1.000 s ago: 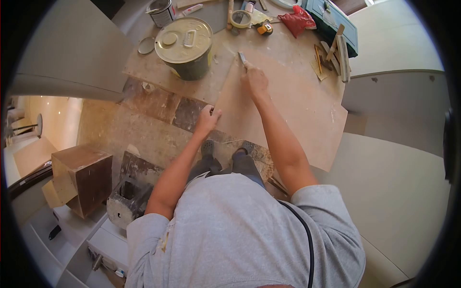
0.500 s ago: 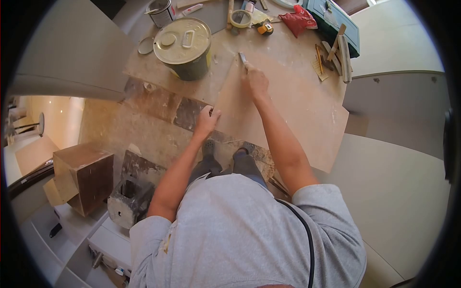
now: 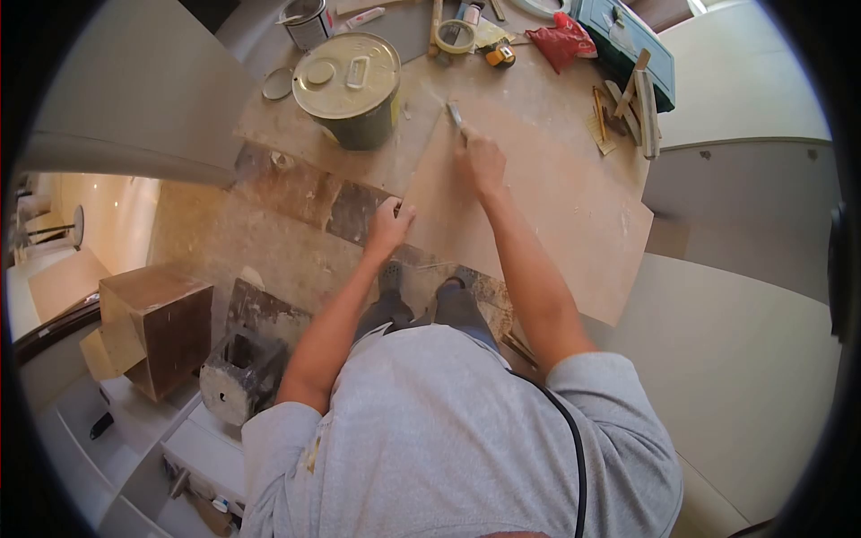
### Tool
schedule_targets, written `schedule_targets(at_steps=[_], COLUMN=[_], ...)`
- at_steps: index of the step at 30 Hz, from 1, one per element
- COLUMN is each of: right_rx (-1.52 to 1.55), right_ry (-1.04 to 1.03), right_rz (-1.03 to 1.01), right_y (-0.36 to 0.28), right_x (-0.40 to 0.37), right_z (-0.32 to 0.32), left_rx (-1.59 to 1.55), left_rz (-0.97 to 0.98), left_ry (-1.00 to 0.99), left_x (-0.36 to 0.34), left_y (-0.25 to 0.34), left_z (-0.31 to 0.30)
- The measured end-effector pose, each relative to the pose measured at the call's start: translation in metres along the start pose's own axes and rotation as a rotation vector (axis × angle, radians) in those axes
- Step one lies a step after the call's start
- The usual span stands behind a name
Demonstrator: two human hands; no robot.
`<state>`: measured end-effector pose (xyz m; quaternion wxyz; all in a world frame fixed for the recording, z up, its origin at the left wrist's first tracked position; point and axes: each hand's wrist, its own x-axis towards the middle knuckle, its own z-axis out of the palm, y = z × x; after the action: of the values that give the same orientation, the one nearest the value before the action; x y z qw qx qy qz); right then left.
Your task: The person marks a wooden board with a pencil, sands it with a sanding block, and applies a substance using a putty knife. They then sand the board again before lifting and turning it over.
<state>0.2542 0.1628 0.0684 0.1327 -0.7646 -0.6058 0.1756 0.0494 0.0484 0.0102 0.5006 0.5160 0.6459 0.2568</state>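
Observation:
My right hand (image 3: 482,164) is closed around a narrow hand tool with a grey metallic end (image 3: 455,114), which points away from me at the far left corner of a thin tan wooden board (image 3: 556,211). My left hand (image 3: 388,229) is at the near left edge of that board, fingers curled in around the edge; a small dark spot shows between thumb and fingers. Left of the board stands a large tub (image 3: 366,125) with a closed, dusty lid.
Along the back lie an open can (image 3: 305,22), a roll of tape (image 3: 455,36), a tape measure (image 3: 500,56), a red bag (image 3: 563,42) and a teal toolbox (image 3: 628,49). Wood strips (image 3: 644,112) lean at the right. A wooden box (image 3: 157,327) stands lower left.
The tool and my right hand have shifted slightly toward me along the board's left edge. My left hand keeps its place, and the view has tilted a little.

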Motion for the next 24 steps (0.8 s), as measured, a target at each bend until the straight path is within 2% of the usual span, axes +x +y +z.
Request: schedule_targets(at_steps=[3,6,9,12,15,19,21,22,24], right_rx=[0.036,0.031,0.04,0.032,0.031,0.059,0.08,0.082,-0.029], right_ry=[0.07,0.118,0.033,0.06,0.08,0.037,0.208,0.211,-0.028], right_rz=[-0.092,-0.086,-0.011,-0.06,-0.097,-0.071,-0.142,-0.141,-0.041], right_y=[0.002,0.003,-0.004,-0.001,0.003,0.0,0.0,0.002,-0.008], right_x=[0.01,-0.011,-0.002,0.008,-0.014,-0.011,0.004,0.002,-0.015], right_z=[0.005,0.011,-0.003,0.003,0.01,0.007,0.013,0.015,0.003], left_rx=[-0.004,-0.037,-0.008,0.038,0.01,0.023,0.023,0.031,0.036], left_rz=[0.031,0.005,0.021,0.009,-0.004,0.009,-0.008,-0.009,-0.005], left_ry=[-0.021,0.007,0.012,0.003,0.006,0.019,0.003,-0.002,-0.003], left_x=[0.004,0.006,0.005,0.003,0.003,0.004,0.001,0.001,0.003], left_y=[0.001,0.003,0.002,0.001,0.011,0.007,0.005,0.006,0.009], left_z=[-0.001,-0.001,-0.001,-0.002,-0.004,-0.003,-0.002,-0.003,-0.005])
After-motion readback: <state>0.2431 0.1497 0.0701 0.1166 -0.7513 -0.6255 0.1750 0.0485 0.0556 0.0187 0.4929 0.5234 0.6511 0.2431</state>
